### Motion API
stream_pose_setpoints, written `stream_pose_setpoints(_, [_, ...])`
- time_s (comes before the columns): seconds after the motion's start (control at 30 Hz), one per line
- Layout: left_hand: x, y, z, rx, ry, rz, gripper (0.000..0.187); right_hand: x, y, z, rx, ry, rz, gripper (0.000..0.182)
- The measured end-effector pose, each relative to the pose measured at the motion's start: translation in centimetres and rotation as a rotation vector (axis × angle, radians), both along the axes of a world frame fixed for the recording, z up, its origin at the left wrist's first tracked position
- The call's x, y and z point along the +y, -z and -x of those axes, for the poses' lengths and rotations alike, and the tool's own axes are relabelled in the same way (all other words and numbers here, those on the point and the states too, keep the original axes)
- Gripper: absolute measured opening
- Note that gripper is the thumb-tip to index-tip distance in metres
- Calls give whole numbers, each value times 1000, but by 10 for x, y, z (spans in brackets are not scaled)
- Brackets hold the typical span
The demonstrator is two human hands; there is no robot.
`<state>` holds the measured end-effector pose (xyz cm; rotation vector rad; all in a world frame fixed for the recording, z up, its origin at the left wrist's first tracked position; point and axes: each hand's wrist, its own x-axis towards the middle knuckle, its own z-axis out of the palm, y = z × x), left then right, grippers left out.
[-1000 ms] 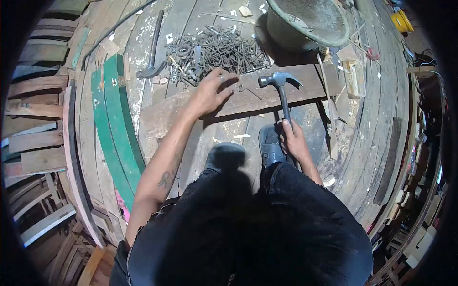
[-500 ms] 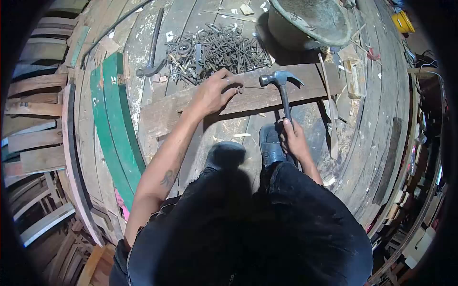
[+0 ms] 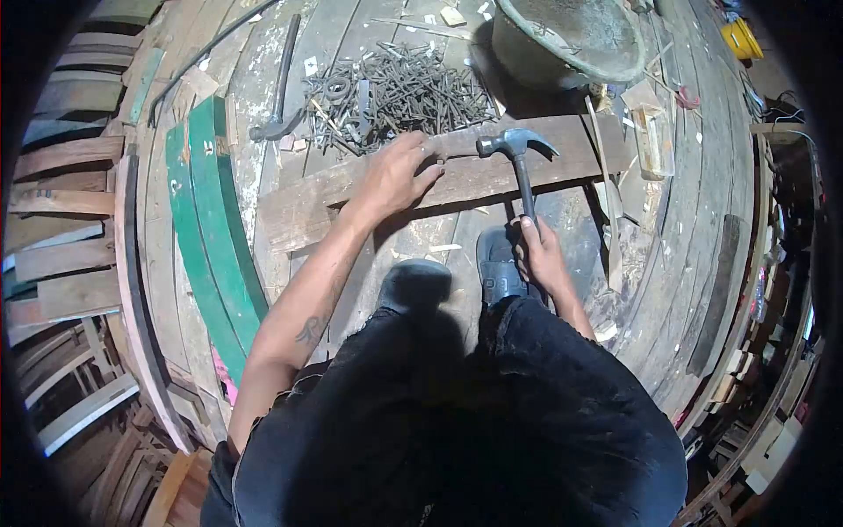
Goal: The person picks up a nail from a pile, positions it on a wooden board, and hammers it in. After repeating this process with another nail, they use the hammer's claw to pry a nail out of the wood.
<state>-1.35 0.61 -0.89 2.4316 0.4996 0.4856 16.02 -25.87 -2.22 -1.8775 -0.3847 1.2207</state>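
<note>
Worn floorboards, flecked with pale paint and wood chips, run beneath everything. Nearest are the person's dark trousers, and just past the knees two dark sandals stand side by side on the boards. Beside the right foot, the right hand has its fingers wrapped around the lower handle of a claw hammer, whose head lies over a long wooden board with the claw toward the right. The left hand reaches over the same board, left of the hammer head, fingers bent and thumb near the forefinger; I cannot tell whether anything is pinched between them. On the left, two green planks lie together along the floor. A thin wooden strip crosses near the board's right end. Just beyond the board sits a tangled heap of nails, with a second hammer lying to its left. Farther off on the right stands a grimy bucket, and a yellow container shows near the far edge.
</note>
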Motion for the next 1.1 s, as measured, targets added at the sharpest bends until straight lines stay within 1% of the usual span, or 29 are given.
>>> stream_pose_setpoints(0.07, [-2, 1, 1, 0, -13, -47, 29, -2, 3, -1, 35, -2, 24, 37])
stream_pose_setpoints(0.17, [-5, -1, 0, 31, -23, -52, 28, -4, 11, -2, -37, -21, -14, 39])
stream_pose_setpoints(0.27, [-7, 7, 2, -33, -11, -105, 27, -6, 10, -1, -62, -21, -7, 41])
stream_pose_setpoints(0.33, [-8, 6, 3, -24, 5, -29, 24, -9, 9, 2, -321, -63, -72, 43])
stream_pose_setpoints(0.37, [-8, 7, 4, -68, 3, -65, 23, -13, 7, 2, -479, -89, -55, 42])
stream_pose_setpoints(0.4, [-9, 6, 5, -65, 3, -65, 23, -15, 0, 2, -476, -89, -54, 42])
stream_pose_setpoints(0.47, [-10, 6, 6, -45, -15, 19, 23, -18, -18, -3, -499, -149, -14, 39])
stream_pose_setpoints(0.5, [-11, 6, 6, -52, -28, 12, 21, -18, -26, -4, -512, -161, -19, 34])
stream_pose_setpoints(0.53, [-11, 7, 5, -55, -31, 13, 21, -17, -35, -4, -515, -163, -18, 34])
stream_pose_setpoints(0.63, [-10, 11, 4, -126, -59, 11, 17, -10, -59, 3, -587, -161, -116, 26])
stream_pose_setpoints(0.73, [-12, 16, 7, -144, -92, 12, 18, 2, -81, 11, -621, -149, -165, 27])
stream_pose_setpoints(0.77, [-12, 20, 6, -160, -84, 42, 18, 4, -80, 15, -687, -142, -251, 27])
stream_pose_setpoints(0.87, [-12, 23, 5, -191, -88, 5, 18, 12, -87, 22, -735, -187, -198, 28])
stream_pose_setpoints(0.93, [-13, 21, 4, -174, -96, 17, 18, 13, -78, 18, -753, -226, -234, 29])
stream_pose_setpoints(1.03, [-13, 22, 3, -181, -73, 7, 18, 14, -74, 20, -659, -292, -22, 30])
stream_pose_setpoints(1.1, [-14, 23, 3, -187, -98, -17, 17, 12, -68, 22, -656, -290, -14, 30])
